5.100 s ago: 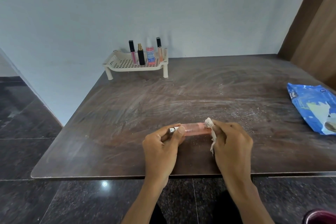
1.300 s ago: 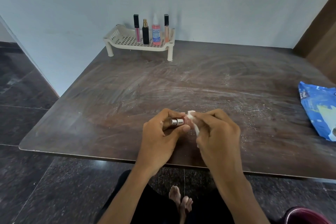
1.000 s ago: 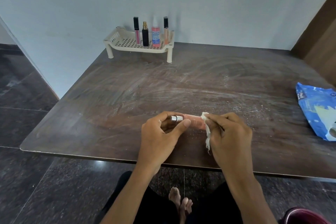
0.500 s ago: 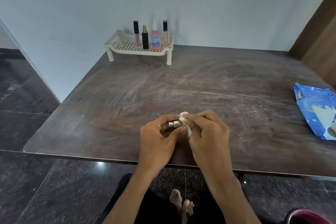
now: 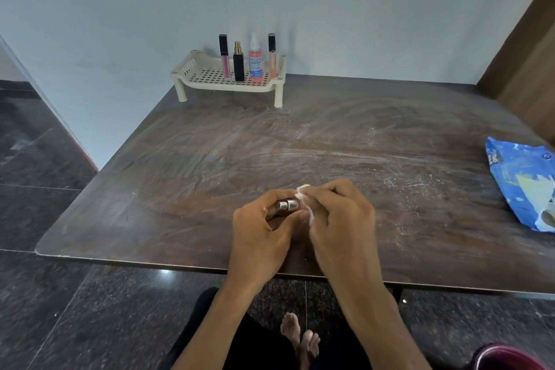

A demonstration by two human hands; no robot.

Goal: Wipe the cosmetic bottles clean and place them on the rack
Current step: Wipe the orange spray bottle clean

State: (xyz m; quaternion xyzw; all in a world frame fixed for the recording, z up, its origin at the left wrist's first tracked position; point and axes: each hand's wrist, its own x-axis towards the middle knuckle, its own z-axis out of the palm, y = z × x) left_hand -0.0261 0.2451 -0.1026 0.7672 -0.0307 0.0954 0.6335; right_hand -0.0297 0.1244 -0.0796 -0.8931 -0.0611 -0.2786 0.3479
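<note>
My left hand (image 5: 264, 234) grips the silver-capped end of a small pink cosmetic bottle (image 5: 286, 205) lying sideways just above the table's near edge. My right hand (image 5: 339, 219) pinches a white wipe (image 5: 303, 193) wrapped around the bottle's body, which it hides. The cream plastic rack (image 5: 207, 81) stands at the table's far left against the wall. On it stand several bottles: a pink lip gloss (image 5: 224, 55), a black spray bottle (image 5: 238, 61), a pink spray bottle (image 5: 256, 58) and a peach tube (image 5: 272, 55).
A blue wipes packet (image 5: 522, 183) lies at the table's right edge. The dark wooden table (image 5: 360, 141) shows dusty streaks. A wooden panel (image 5: 528, 63) rises at the far right. Dark tiled floor lies to the left and below.
My right hand with the wipe slid back and forth along the bottle, out to the right one second ago and now back against the cap. The left hand keeps its hold.
</note>
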